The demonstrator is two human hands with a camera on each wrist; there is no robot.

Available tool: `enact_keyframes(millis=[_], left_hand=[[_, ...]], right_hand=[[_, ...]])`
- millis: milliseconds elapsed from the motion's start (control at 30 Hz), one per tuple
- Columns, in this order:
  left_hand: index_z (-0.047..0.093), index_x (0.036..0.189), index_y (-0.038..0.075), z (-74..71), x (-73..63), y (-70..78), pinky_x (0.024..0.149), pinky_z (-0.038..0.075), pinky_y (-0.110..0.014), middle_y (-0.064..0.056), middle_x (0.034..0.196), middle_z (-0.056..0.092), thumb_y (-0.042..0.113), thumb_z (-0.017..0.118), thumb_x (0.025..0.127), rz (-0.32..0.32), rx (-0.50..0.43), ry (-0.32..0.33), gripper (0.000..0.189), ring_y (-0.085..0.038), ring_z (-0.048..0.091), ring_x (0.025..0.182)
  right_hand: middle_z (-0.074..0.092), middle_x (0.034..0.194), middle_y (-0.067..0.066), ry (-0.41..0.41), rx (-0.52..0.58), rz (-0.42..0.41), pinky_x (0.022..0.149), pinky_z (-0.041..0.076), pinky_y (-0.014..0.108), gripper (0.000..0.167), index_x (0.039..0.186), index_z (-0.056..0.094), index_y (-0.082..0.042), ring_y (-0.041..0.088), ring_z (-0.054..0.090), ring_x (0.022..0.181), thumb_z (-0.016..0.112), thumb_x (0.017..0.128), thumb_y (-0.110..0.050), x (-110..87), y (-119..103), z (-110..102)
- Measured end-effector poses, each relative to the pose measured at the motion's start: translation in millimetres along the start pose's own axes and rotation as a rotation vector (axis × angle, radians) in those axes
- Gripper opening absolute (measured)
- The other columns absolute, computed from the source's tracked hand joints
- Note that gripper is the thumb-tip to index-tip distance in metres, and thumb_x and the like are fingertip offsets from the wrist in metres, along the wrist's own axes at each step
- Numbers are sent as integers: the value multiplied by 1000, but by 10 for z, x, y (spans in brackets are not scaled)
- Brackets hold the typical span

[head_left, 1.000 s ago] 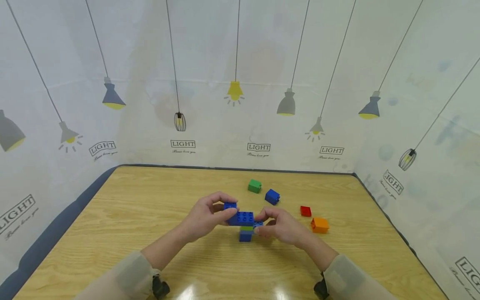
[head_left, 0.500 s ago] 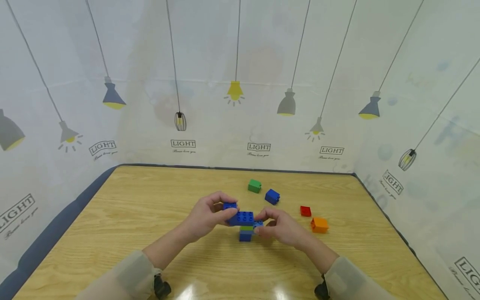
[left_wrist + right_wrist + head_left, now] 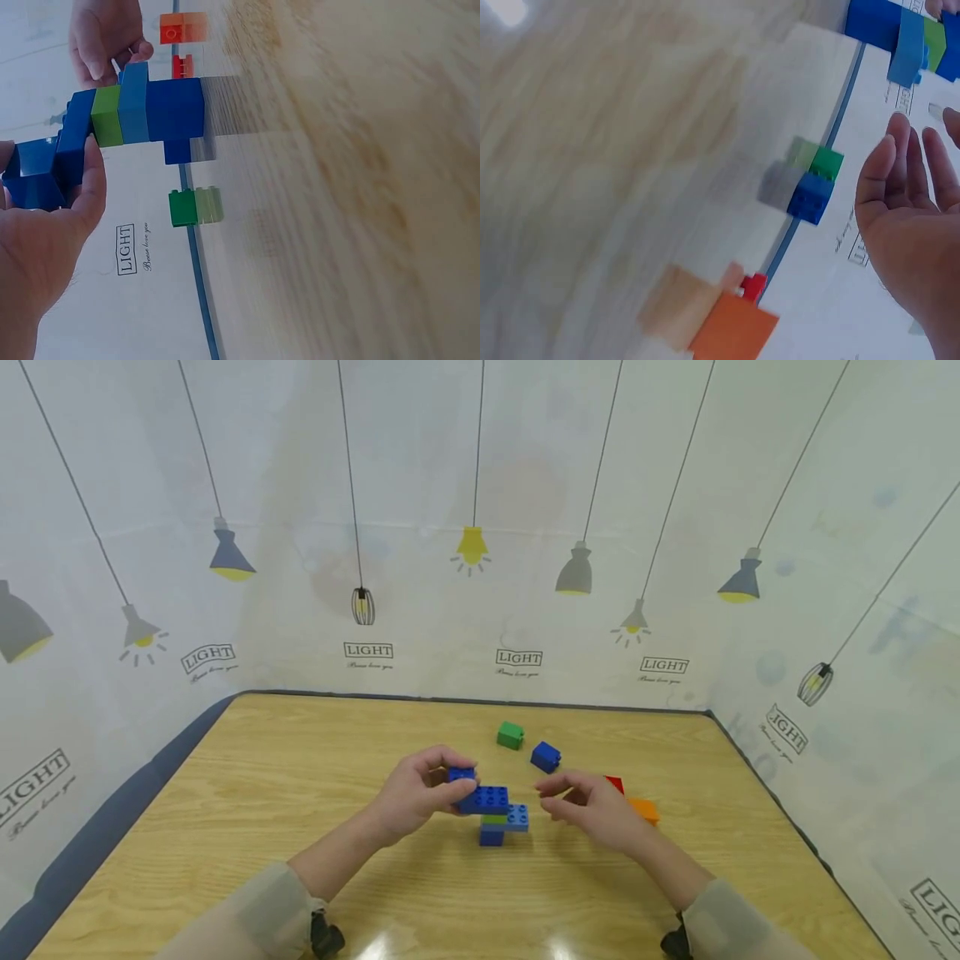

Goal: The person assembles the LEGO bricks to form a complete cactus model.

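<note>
At mid-table stands a stack of toy building bricks. A dark blue brick [image 3: 491, 838] is at the bottom, then a light blue brick [image 3: 517, 817] sticking out to the right, a lime green brick [image 3: 107, 115] and a long dark blue brick [image 3: 489, 798] jutting left. A smaller blue brick [image 3: 34, 174] sits on that brick's left end. My left hand [image 3: 408, 793] grips this upper left end between thumb and fingers. Just right of the stack, my right hand [image 3: 600, 812] hovers with loosely bent fingers, holding nothing.
Behind the stack lie a green brick [image 3: 511, 735] and a loose blue brick [image 3: 546, 757]. A red brick [image 3: 615, 783] and an orange brick [image 3: 645, 811] are partly hidden behind my right hand. A printed cloth backdrop [image 3: 420, 610] surrounds the wooden table [image 3: 315, 735].
My right hand has let go of the light blue brick and moved right, now overlapping the red and orange bricks. My left hand keeps its grip on the stack.
</note>
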State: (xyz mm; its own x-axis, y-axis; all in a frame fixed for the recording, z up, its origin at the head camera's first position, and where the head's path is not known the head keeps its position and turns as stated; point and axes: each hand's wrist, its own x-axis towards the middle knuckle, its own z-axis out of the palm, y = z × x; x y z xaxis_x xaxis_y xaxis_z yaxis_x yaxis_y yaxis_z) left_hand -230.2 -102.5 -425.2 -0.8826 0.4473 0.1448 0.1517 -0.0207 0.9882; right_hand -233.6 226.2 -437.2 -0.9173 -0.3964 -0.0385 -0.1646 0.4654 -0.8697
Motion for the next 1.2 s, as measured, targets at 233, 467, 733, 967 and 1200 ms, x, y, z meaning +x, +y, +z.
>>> enact_keyframes(millis=[233, 467, 733, 967, 1200], left_hand=[[69, 131, -1, -1, 12, -12, 78, 67, -32, -5, 119, 70, 13, 74, 106, -9, 9, 9, 29, -21, 68, 99], [69, 130, 0, 2, 22, -14, 78, 67, -31, -9, 122, 71, 13, 73, 106, -10, 18, 12, 27, -21, 69, 99], [69, 130, 1, -9, 17, -24, 77, 67, -31, -5, 120, 71, 14, 74, 106, -9, 18, 14, 28, -21, 68, 99], [69, 130, 0, -7, 13, -34, 77, 67, -31, -4, 118, 71, 12, 73, 106, 4, 14, 12, 27, -20, 68, 97], [68, 130, 0, 5, 2, 2, 77, 67, -30, -4, 119, 71, 11, 73, 106, 1, 15, 10, 27, -20, 68, 97]], right_hand=[[76, 125, 19, 101, -93, -7, 76, 59, 30, 35, 134, 73, -7, 34, 69, 97, 71, 109, -31, -92, 90, -313], [76, 120, 17, 161, -197, 27, 67, 56, 28, 37, 135, 73, -7, 31, 68, 96, 72, 108, -33, -131, 242, -638], [74, 131, 16, 152, -301, 126, 78, 57, 31, 35, 134, 73, -7, 25, 68, 103, 71, 108, -31, -50, 393, -907], [69, 138, 18, 82, -327, 180, 89, 60, 36, 37, 135, 73, -9, 27, 67, 110, 76, 105, -31, 77, 516, -1009], [63, 149, 23, 15, -293, 250, 104, 60, 51, 51, 144, 68, -8, 34, 66, 122, 80, 102, -34, 162, 555, -1063]])
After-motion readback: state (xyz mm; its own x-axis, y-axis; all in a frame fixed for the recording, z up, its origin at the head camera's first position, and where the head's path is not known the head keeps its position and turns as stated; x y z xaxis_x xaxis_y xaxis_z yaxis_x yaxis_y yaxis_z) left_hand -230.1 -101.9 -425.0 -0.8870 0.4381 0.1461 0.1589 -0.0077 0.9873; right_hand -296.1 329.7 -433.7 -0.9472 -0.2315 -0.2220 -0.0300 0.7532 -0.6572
